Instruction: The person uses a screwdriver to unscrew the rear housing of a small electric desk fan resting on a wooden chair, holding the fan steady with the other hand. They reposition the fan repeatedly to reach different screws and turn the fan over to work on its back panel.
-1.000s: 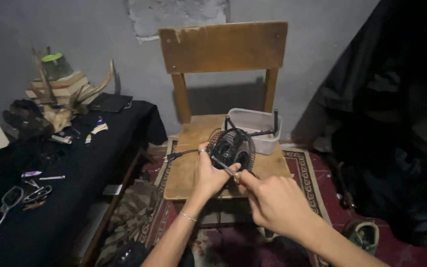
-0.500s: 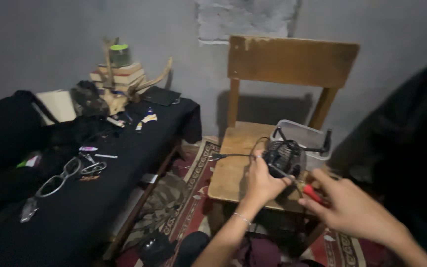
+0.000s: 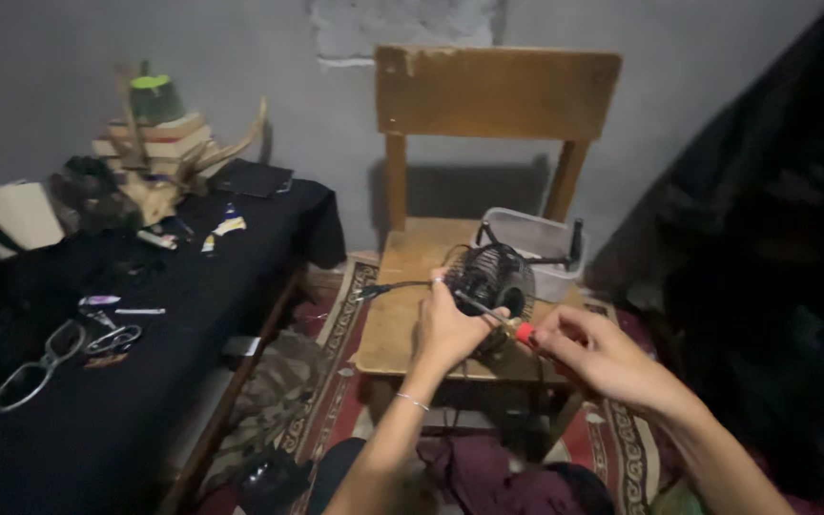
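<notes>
My left hand (image 3: 450, 329) is clenched around the near side of the small black fan (image 3: 491, 284), steadying it so it cannot roll or turn. The fan sits on the seat of the wooden chair (image 3: 402, 315), which serves as a bench at working height in front of me. My right hand (image 3: 588, 355) pinches the red handle of a screwdriver (image 3: 493, 318), fingers closed on it; the shaft runs up and left, with the tip at the fan's grille beside my left fingers. A clear plastic tub (image 3: 541, 250) stands just behind the fan on the seat, close enough to take loose parts. A cable (image 3: 388, 288) trails left from the fan across the seat. To my left, a black table (image 3: 145, 401) carries scissors (image 3: 112, 339), glasses (image 3: 30, 372) and stacked books (image 3: 159, 143), well apart from the work.
</notes>
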Available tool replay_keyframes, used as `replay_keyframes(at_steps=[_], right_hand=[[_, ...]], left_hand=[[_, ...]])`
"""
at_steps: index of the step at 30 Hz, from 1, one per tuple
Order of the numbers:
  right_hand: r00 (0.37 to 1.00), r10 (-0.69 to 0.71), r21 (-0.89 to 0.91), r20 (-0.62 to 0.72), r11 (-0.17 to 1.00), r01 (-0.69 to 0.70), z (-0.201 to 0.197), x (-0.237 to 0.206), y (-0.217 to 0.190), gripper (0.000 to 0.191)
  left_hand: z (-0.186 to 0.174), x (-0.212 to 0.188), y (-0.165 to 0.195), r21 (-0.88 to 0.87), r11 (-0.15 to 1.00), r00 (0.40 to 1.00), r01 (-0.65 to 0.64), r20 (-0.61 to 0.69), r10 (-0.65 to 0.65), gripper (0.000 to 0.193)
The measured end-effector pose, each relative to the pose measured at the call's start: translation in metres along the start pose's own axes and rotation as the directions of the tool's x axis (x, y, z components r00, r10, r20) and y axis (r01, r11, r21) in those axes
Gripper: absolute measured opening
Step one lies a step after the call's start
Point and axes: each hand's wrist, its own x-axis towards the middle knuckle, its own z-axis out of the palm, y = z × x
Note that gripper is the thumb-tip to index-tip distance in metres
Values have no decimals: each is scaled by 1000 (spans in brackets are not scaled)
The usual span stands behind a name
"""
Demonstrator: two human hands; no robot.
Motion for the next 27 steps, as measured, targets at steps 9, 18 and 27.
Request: replay_keyframes(at_steps=[9, 18, 27], right_hand=[[916, 391, 407, 88, 825, -391, 13, -2, -16, 15], [929, -371, -765, -7, 600, 234, 24, -20, -38, 24], [746, -607, -919, 272, 67, 389, 34, -32, -57, 31]], left_hand=[[5, 0, -17, -125, 989, 996, -80, -46, 75, 85], [2, -3, -16, -94, 980, 983, -176, -65, 170, 83], [3, -3, -15, -133, 991, 1000, -23, 1, 23, 88]])
